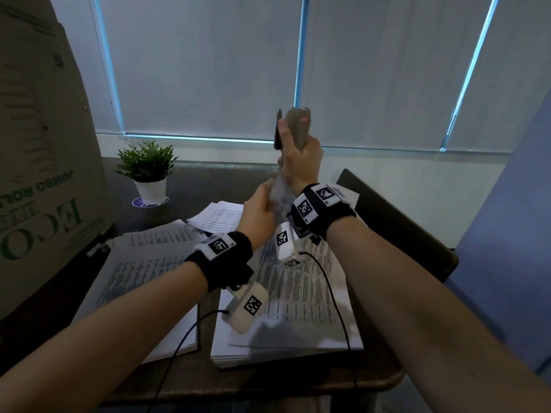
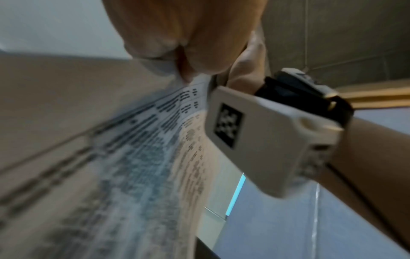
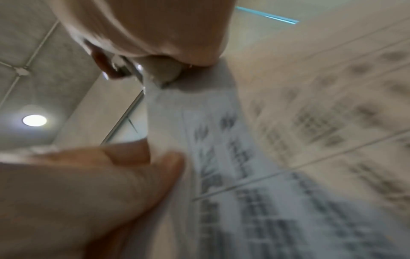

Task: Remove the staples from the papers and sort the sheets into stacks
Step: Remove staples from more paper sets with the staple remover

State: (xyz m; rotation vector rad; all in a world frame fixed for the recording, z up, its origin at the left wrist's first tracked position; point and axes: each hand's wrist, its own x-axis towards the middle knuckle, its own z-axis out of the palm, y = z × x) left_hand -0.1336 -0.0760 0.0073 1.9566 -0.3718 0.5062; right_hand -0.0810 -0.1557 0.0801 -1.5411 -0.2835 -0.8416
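Observation:
A grey stapler (image 1: 295,124) with a red label stands upright in the air, gripped by my right hand (image 1: 298,156). Its lower end (image 3: 160,71) bites the top corner of a printed paper set (image 1: 276,194). My left hand (image 1: 264,201) pinches that same corner just below, thumb (image 3: 142,177) on the front of the sheets (image 3: 277,157). The set hangs down from the hands, blurred in the left wrist view, where my left hand (image 2: 185,70) nips the sheets (image 2: 144,149). The staple itself is hidden.
Two stacks of printed sheets lie on the dark table (image 1: 268,389): one at left (image 1: 143,278), one at right (image 1: 301,296). Loose sheets (image 1: 220,217) lie behind. A potted plant (image 1: 147,168), a cardboard box (image 1: 38,150) and a dark chair back (image 1: 396,225) surround them.

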